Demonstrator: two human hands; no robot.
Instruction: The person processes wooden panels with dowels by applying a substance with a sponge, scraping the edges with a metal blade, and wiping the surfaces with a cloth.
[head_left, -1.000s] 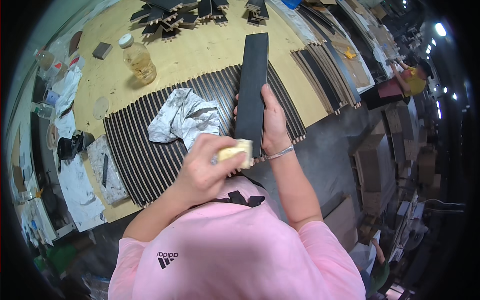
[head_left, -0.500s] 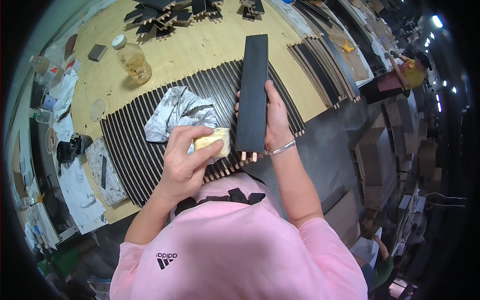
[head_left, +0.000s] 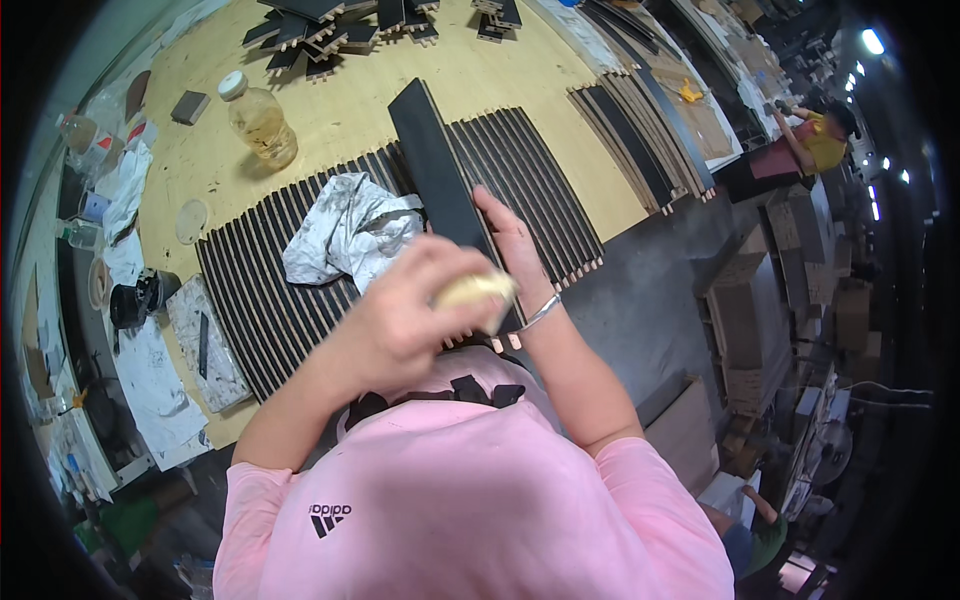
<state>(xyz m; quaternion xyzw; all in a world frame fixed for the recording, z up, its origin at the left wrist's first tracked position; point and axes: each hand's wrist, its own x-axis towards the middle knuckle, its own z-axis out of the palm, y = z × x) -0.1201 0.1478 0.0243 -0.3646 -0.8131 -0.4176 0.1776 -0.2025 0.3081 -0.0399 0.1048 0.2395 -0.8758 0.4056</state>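
Note:
My right hand grips a long black wooden board by its side, holding it at a slant with its far end leaning left. Pale dowel pegs stick out of its near end. Closed round a pale yellow sponge, my left hand is over the board's near end; motion blur hides whether the sponge touches it. Beneath both hands lies a row of dark boards set side by side on edge, pegs along their ends. A crumpled, stained white cloth rests on that row.
A plastic bottle with brownish liquid stands beyond the row, near a small dark block. Black boards are piled at the far side. More strips lie at right. A black cup sits left. Another person works at far right.
The board has swung so its far end is further left and its face is turned, showing the long edge. My left hand has moved right with the sponge, onto the board's near end.

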